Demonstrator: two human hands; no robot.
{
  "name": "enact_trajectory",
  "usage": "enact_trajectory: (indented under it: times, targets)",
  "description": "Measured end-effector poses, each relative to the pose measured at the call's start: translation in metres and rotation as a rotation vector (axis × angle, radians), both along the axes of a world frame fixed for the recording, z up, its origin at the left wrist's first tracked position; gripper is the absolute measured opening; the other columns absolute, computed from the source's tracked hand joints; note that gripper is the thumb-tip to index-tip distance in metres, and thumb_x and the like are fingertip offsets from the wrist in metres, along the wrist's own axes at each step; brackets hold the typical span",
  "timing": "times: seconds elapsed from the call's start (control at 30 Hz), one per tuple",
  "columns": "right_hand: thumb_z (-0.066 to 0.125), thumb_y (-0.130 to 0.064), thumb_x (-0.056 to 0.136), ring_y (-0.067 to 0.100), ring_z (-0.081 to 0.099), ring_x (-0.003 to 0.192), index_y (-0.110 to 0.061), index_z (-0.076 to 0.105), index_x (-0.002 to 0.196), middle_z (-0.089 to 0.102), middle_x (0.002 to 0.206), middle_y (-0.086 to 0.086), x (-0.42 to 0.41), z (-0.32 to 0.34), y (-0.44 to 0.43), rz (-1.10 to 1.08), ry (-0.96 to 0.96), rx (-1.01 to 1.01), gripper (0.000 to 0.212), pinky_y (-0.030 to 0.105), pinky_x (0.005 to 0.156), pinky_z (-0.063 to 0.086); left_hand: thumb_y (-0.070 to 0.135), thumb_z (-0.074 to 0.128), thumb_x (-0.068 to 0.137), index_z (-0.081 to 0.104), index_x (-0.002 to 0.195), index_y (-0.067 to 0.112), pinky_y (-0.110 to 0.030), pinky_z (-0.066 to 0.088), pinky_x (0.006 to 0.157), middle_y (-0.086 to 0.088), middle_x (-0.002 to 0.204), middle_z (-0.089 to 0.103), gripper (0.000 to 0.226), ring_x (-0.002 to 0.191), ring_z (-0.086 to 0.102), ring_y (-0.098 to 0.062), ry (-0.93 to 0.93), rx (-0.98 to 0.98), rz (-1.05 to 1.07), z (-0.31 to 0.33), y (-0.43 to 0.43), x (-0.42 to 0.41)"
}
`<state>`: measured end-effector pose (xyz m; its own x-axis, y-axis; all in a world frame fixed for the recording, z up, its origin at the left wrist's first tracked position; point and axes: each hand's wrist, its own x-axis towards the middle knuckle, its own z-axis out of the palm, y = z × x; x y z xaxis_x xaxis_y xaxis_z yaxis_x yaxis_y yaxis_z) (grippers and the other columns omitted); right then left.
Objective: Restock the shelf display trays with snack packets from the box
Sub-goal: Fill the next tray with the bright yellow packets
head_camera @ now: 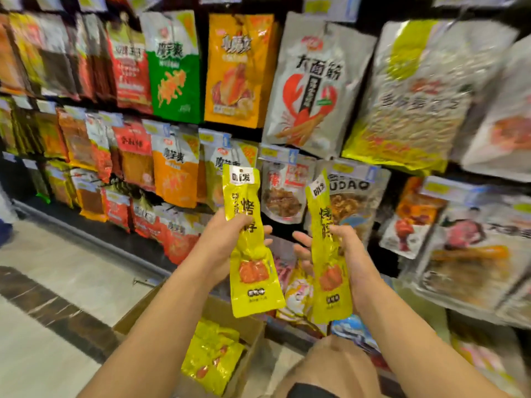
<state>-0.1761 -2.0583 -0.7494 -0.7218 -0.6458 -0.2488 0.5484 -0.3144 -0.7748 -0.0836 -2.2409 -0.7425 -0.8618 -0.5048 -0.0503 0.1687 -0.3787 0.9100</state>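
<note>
**A:** Status on the packets?

**B:** I see two yellow packets, both upright, both off the shelf and held up in front of the display. The left packet (253, 239) is in the left hand (227, 239), fingers wrapped round its middle, grip closed on it. The right packet (327, 248) is in the right hand (344, 248), clamped about mid-height, thumb across the front. The two packets are near each other but apart, with a gap between them.

**A:** Box?

**B:** The cardboard box (247, 326) is on the floor (57, 282), below the hands and just beside the base of the shelf. More yellow packets (212, 357) of the same look lie inside it, loosely stacked. I can't tell the count.

**A:** Shelf?

**B:** The shelf display (287, 81) fills the background, rows of hanging snack bags packed side by side. A white bag with a red lobster print (313, 90) hangs right above the hands. A green and white bag (172, 61) and an orange one (238, 67) are to its left. Heavy motion blur toward the right edge, so labels there are unreadable.

**A:** Anything else in view?

**B:** A bare knee (333, 366) at the bottom, right of the box.
</note>
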Motion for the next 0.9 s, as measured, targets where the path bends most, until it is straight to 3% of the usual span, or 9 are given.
enact_trajectory:
  times: [0.17,0.33,0.47,0.57,0.7,0.8,0.9]
  targets:
    - [0.034,-0.031,0.096,0.034,0.069,0.109,-0.003,0.06,0.122,0.07,0.123,0.018,0.0,0.027,0.077,-0.115,0.02,-0.04,0.046,0.04,0.079,0.061,0.005,0.055,0.095,0.06,0.112,0.009,-0.065,0.052,0.082,-0.022,0.09,0.071,0.018,0.083,0.069,-0.041,0.031,-0.105,-0.128,0.03,0.053,-0.024]
    - [0.032,-0.025,0.099,0.039,0.068,0.108,-0.002,0.055,0.13,0.068,0.123,0.024,0.003,0.03,0.159,-0.267,0.091,0.001,0.045,0.047,0.081,0.061,0.008,0.059,0.096,0.064,0.114,0.009,-0.045,0.058,0.067,-0.015,0.093,0.07,0.019,0.071,0.068,-0.026,0.052,-0.194,-0.266,0.047,0.119,-0.05]
    - [0.033,-0.018,0.1,0.044,0.067,0.11,0.004,0.058,0.123,0.068,0.12,0.027,0.004,0.019,0.219,-0.429,0.086,0.035,0.04,0.051,0.082,0.059,0.009,0.06,0.095,0.064,0.113,0.01,-0.044,0.056,0.07,-0.012,0.091,0.07,0.018,0.072,0.067,-0.025,0.056,-0.226,-0.366,0.046,0.176,-0.078]
    - [0.036,-0.012,0.1,0.044,0.066,0.111,0.008,0.061,0.115,0.069,0.117,0.027,0.006,0.007,0.258,-0.55,0.072,0.09,0.035,0.057,0.089,0.054,0.009,0.06,0.095,0.064,0.111,0.011,-0.038,0.057,0.061,-0.006,0.084,0.071,0.017,0.064,0.067,-0.018,0.033,-0.236,-0.428,0.034,0.218,-0.098]
    - [0.042,-0.007,0.097,0.042,0.07,0.103,0.01,0.059,0.119,0.067,0.116,0.03,0.003,-0.021,0.302,-0.666,0.008,0.181,0.032,0.05,0.074,0.061,0.008,0.059,0.095,0.065,0.108,0.014,-0.039,0.059,0.061,-0.005,0.082,0.073,0.015,0.065,0.069,-0.019,-0.045,-0.229,-0.505,-0.003,0.264,-0.123]
    - [0.046,-0.003,0.094,0.038,0.074,0.08,0.002,0.062,0.114,0.066,0.097,0.028,-0.008,-0.054,0.329,-0.703,0.001,0.342,0.026,0.043,0.063,0.061,0.006,0.06,0.094,0.065,0.106,0.013,-0.044,0.059,0.07,-0.007,0.086,0.074,0.015,0.071,0.07,-0.023,-0.128,-0.228,-0.516,-0.044,0.289,-0.143]
    - [0.049,0.0,0.094,0.031,0.07,0.074,0.001,0.066,0.112,0.071,0.095,0.022,-0.023,-0.096,0.348,-0.726,0.016,0.441,0.024,0.038,0.062,0.059,0.005,0.061,0.093,0.063,0.11,0.011,-0.037,0.057,0.061,-0.013,0.096,0.074,0.018,0.072,0.071,-0.022,-0.238,-0.221,-0.533,-0.091,0.306,-0.161]
